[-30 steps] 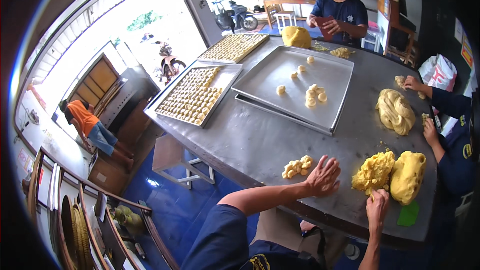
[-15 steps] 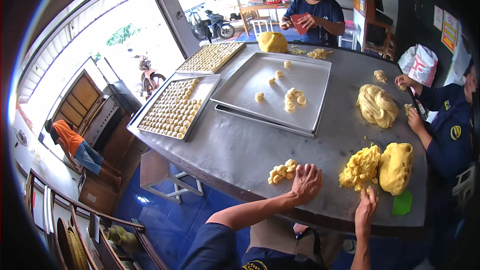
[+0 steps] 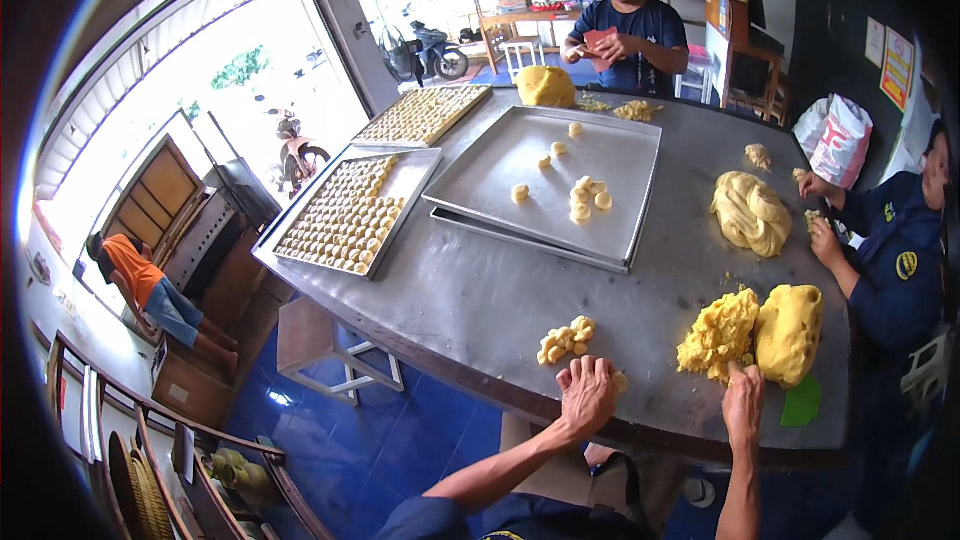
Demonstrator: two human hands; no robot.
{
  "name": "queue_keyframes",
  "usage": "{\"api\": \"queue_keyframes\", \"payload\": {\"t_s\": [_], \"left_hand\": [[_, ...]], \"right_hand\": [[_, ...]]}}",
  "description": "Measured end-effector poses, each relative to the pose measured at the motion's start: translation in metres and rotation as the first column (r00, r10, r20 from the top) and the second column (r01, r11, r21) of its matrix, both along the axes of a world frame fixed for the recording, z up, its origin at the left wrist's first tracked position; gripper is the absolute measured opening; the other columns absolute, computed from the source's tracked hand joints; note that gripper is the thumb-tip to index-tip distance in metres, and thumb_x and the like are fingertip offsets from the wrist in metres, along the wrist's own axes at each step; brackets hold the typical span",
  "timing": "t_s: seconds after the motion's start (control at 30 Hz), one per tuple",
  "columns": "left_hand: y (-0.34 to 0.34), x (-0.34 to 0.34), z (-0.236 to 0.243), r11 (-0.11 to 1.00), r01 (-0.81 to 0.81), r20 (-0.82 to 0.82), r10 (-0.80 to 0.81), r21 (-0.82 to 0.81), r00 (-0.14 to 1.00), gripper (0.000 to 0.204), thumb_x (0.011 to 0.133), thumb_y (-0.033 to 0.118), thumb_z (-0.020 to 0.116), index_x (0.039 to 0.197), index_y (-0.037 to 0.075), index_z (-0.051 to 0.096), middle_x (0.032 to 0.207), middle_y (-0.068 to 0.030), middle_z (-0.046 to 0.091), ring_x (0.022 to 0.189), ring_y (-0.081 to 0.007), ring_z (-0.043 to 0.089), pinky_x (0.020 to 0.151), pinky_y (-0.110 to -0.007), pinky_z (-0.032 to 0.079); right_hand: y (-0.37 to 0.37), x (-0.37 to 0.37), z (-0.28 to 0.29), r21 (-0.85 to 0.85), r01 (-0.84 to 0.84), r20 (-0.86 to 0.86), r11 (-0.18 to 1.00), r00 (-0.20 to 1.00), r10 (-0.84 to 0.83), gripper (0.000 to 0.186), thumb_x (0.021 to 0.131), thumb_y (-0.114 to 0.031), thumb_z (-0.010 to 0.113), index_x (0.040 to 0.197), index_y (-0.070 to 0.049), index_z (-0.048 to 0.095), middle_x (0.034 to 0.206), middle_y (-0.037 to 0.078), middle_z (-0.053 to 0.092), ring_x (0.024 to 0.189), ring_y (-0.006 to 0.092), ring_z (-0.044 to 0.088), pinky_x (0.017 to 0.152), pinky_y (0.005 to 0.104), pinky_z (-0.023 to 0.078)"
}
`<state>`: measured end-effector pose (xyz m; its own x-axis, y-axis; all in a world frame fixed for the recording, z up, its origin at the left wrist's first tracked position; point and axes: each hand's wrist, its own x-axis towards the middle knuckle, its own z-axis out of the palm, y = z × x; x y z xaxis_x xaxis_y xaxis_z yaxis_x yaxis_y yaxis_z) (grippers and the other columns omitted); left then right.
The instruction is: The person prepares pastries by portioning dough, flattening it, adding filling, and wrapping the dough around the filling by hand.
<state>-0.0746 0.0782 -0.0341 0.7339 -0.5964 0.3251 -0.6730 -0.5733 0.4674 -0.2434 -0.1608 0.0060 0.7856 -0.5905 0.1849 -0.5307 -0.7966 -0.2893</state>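
On the steel table, my left hand [image 3: 587, 392] has curled fingers over a small dough piece [image 3: 620, 381], partly visible at its right side, below a pile of dough pieces [image 3: 566, 340]. My right hand [image 3: 742, 391] has bent fingers at the lower edge of crumbly yellow filling [image 3: 716, 334]; what they pinch is hidden. A smooth yellow lump [image 3: 788, 337] lies beside it, over a green scraper [image 3: 801, 404]. A pale dough mass [image 3: 749, 212] sits farther back.
Stacked trays [image 3: 476, 188] hold a few balls; two fuller trays [image 3: 428, 160] stand left. Across, a person [image 3: 622, 45] holds red material; another [image 3: 887, 240] works at the right. A person in orange [image 3: 157, 292] bends near an oven. A stool [image 3: 318, 335] stands by the table.
My left hand has moved leftward and down from the table's middle, its fingers more curled. My right hand has shifted slightly, staying at the filling. The whole view has swung with my head.
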Motion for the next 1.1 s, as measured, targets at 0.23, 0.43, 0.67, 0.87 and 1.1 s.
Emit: {"api": "queue_keyframes", "payload": {"t_s": [0.23, 0.43, 0.67, 0.87, 1.1], "left_hand": [[-0.005, 0.001, 0.003, 0.872, -0.075, -0.538, -0.228, -0.483, 0.811, 0.030, 0.106, 0.026, 0.060, 0.120, 0.001, 0.066, 0.096, -0.0152, 0.077, 0.090, -0.0209, 0.074, 0.082, -0.035, 0.058], [-0.038, -0.008, 0.007, 0.882, -0.079, -0.631, -0.267, -0.464, 0.728, 0.030, 0.106, 0.028, 0.061, 0.118, 0.004, 0.074, 0.100, -0.0137, 0.078, 0.094, -0.0170, 0.073, 0.085, -0.036, 0.057], [-0.050, -0.025, 0.027, 0.766, 0.195, -0.553, -0.592, -0.612, 0.587, 0.032, 0.107, 0.022, 0.059, 0.124, -0.003, 0.069, 0.100, -0.0193, 0.076, 0.097, -0.0195, 0.075, 0.082, -0.033, 0.058], [-0.033, 0.011, -0.029, 0.869, 0.451, -0.256, -0.491, -0.202, 0.832, 0.021, 0.083, 0.016, 0.073, 0.092, -0.002, 0.069, 0.076, -0.0242, 0.069, 0.072, -0.0402, 0.071, 0.065, -0.046, 0.055], [-0.028, -0.002, -0.009, 0.913, 0.355, -0.325, -0.403, -0.200, 0.855, 0.041, 0.082, 0.012, 0.072, 0.117, 0.002, 0.054, 0.083, -0.0262, 0.069, 0.083, -0.0483, 0.068, 0.070, -0.054, 0.053]], "right_hand": [[0.052, -0.033, -0.044, -0.044, 0.109, 0.135, 0.993, 0.986, -0.102, 0.055, 0.094, 0.012, 0.045, 0.148, 0.009, 0.044, 0.154, 0.031, 0.043, 0.137, 0.0478, 0.046, 0.116, 0.0515, 0.040], [0.072, -0.009, -0.008, 0.140, -0.001, 0.185, 0.990, 0.982, -0.025, 0.037, 0.091, 0.011, 0.057, 0.126, 0.008, 0.067, 0.136, 0.026, 0.061, 0.125, 0.0428, 0.058, 0.105, 0.0474, 0.048], [0.083, 0.022, -0.015, 0.201, -0.075, 0.545, 0.977, 0.837, -0.048, 0.031, 0.087, 0.001, 0.074, 0.118, 0.005, 0.073, 0.116, 0.023, 0.073, 0.106, 0.0409, 0.069, 0.094, 0.0462, 0.055], [0.124, 0.041, 0.016, 0.142, -0.396, 0.470, 0.907, 0.833, 0.290, 0.033, 0.081, 0.007, 0.073, 0.113, 0.000, 0.078, 0.117, 0.015, 0.075, 0.102, 0.0324, 0.069, 0.091, 0.0400, 0.056], [0.121, 0.048, 0.016, 0.225, -0.308, 0.468, 0.924, 0.866, 0.174, 0.020, 0.087, 0.006, 0.069, 0.105, 0.006, 0.076, 0.101, 0.020, 0.073, 0.089, 0.0375, 0.072, 0.080, 0.0407, 0.058]]}}
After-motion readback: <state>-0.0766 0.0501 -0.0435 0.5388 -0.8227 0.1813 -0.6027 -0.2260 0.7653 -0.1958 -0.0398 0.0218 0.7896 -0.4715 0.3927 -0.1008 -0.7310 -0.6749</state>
